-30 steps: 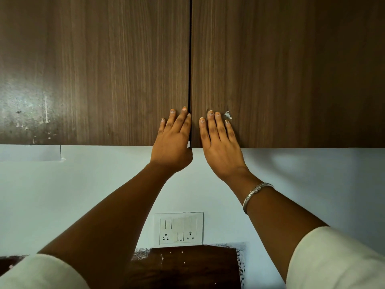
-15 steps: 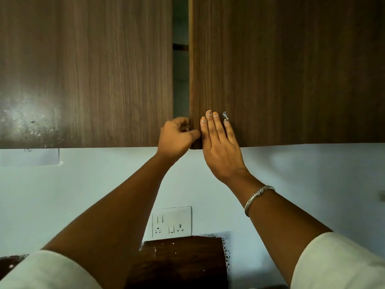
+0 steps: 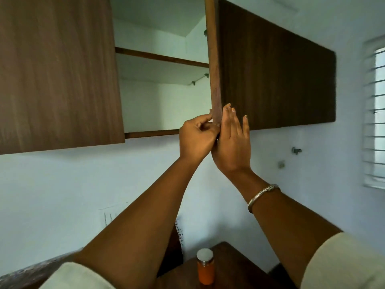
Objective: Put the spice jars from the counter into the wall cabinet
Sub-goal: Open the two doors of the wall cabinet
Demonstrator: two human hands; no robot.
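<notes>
The right-hand door (image 3: 275,76) of the brown wall cabinet stands swung out, edge-on to me. My left hand (image 3: 196,138) is curled around the door's lower edge from the inner side. My right hand (image 3: 232,142) lies flat against the door's outer face with its fingers apart. Inside the cabinet I see a white interior with a shelf (image 3: 162,58) and a bottom board (image 3: 152,134), both bare where visible. One spice jar (image 3: 205,268) with orange contents and a silver lid stands on the dark counter (image 3: 235,265) below my arms.
The left cabinet door (image 3: 58,71) is closed. A white wall (image 3: 62,184) runs under the cabinet. A louvred window (image 3: 375,113) is at the far right. My forearms hide the wall switch plate and much of the counter.
The right door went from closed to swung wide open. My left hand moved from flat on the left door to gripping the right door's edge. The view tilted, revealing the jar.
</notes>
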